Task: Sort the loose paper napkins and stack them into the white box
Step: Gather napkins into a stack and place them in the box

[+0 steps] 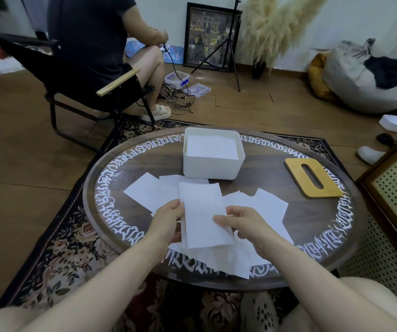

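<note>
A small stack of napkins (pixel 204 216) is held just above the near part of the round surface (pixel 276 168), with the left hand (pixel 168 221) pinching its left edge and the right hand (pixel 243 224) pinching the lower right edge, so each grip is closed on the paper. More loose napkins (pixel 264 204) lie scattered flat beneath and beside the held ones. The white box (pixel 213 165) stands beyond them, already holding some napkins. A wooden lid (pixel 312 178) with a slot lies to the right of it. The step looks like squaring the gathered sheets; next, they likely need aligning, then lowering flat into the box.
</note>
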